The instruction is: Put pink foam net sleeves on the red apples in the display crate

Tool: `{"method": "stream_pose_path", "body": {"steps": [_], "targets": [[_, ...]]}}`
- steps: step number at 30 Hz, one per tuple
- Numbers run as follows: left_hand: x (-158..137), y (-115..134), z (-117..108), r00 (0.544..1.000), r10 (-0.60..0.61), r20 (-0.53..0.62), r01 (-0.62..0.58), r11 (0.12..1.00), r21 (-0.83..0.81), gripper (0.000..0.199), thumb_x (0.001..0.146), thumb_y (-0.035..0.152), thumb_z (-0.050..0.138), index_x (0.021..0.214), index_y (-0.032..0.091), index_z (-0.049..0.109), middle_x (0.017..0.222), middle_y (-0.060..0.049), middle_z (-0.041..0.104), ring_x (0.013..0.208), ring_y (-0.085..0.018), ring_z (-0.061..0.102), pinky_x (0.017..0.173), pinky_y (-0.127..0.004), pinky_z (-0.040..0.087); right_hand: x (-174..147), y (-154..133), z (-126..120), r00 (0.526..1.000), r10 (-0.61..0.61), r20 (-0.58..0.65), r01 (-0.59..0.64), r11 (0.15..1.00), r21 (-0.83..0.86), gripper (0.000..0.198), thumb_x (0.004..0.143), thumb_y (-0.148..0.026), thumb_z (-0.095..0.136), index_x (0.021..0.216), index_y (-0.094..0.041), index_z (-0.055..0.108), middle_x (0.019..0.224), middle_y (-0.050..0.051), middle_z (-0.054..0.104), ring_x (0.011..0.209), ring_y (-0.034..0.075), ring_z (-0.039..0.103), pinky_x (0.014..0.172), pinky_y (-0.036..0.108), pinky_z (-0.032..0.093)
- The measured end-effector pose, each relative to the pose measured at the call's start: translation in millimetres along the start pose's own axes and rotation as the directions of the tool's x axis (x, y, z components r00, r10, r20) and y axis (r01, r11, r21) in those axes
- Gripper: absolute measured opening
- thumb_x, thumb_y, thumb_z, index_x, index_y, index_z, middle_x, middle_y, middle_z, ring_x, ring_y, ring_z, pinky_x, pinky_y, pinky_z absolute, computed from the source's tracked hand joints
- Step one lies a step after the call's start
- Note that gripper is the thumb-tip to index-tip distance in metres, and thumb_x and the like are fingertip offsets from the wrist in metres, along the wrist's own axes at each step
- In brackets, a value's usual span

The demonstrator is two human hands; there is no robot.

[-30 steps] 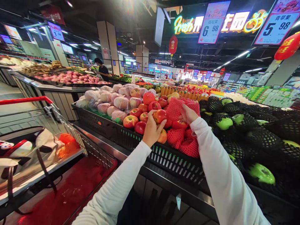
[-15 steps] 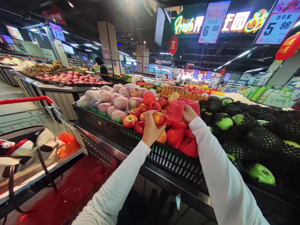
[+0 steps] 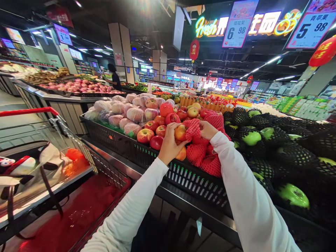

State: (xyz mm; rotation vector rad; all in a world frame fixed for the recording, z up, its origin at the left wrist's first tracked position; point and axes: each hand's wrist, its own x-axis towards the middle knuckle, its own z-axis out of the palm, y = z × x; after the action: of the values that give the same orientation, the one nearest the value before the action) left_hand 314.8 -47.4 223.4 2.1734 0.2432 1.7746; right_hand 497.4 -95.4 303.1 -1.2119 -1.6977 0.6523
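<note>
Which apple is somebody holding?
The yellowish-red apple in the left hand, beside the red net the right hand holds; other loose apples lie in the black crate.

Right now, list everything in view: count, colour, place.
Held apple: 1, reddish, left hand
Foam net: 1, red, right hand
Crate: 1, black, centre
Loose apples: several, reddish, crate
Netted fruit: several, red, crate's right
Wrapped fruit: many, pinkish, crate's left
Netted apples: many, green, right
Cart: 1, red and grey, left
Price signs: several, pale, overhead
Lanterns: several, red, overhead
Person: 1, dark top, background
Left hand: 1, white sleeve, centre
Right hand: 1, white sleeve, centre
</note>
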Motion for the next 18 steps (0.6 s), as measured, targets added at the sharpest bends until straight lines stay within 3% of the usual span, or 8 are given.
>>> {"method": "stream_pose_path", "body": {"steps": [4,9,15,18], "targets": [[-2.8,-4.7,2.8,0.989,-0.108,0.098,0.122,0.981,-0.154,0.081,0.076,0.025,0.085,0.14,0.025,0.036,0.137,-0.013,0.048,0.127,-0.028,0.054,0.104,-0.046,0.053,-1.2,-5.4,3.2,0.995,-0.094,-0.042,0.092,0.995,-0.048,0.039,0.053,-0.031,0.084,0.086,-0.014,0.073,0.089,0.005,0.076,0.091,0.024,0.07,0.098,0.043,0.053],[-4.5,-3.2,3.3,0.972,-0.211,0.108,0.228,0.956,-0.184,0.085,0.073,0.03,0.087,0.141,0.025,0.035,0.142,-0.015,0.046,0.124,-0.029,0.056,0.087,-0.04,0.061,-1.9,-7.1,5.1,0.985,-0.152,-0.083,0.151,0.988,-0.019,0.043,0.053,-0.028,0.083,0.093,-0.014,0.074,0.097,0.008,0.076,0.099,0.026,0.07,0.103,0.043,0.051],[-3.8,-4.8,4.5,0.983,-0.179,0.041,0.183,0.977,-0.107,0.083,0.076,0.028,0.084,0.14,0.024,0.033,0.136,-0.014,0.049,0.123,-0.028,0.056,0.107,-0.05,0.05,-0.6,-3.6,4.4,0.988,-0.121,-0.093,0.124,0.992,0.026,0.055,0.054,-0.03,0.082,0.105,-0.014,0.072,0.105,0.01,0.076,0.107,0.027,0.069,0.103,0.043,0.051],[-3.5,-3.6,3.7,0.978,-0.189,0.091,0.202,0.966,-0.163,0.087,0.074,0.026,0.085,0.141,0.025,0.03,0.136,-0.014,0.051,0.122,-0.027,0.058,0.101,-0.046,0.055,-1.4,0.0,4.1,0.994,-0.113,0.004,0.113,0.992,-0.049,0.047,0.054,-0.023,0.078,0.099,-0.012,0.072,0.097,0.008,0.076,0.101,0.027,0.07,0.1,0.044,0.052]]}}
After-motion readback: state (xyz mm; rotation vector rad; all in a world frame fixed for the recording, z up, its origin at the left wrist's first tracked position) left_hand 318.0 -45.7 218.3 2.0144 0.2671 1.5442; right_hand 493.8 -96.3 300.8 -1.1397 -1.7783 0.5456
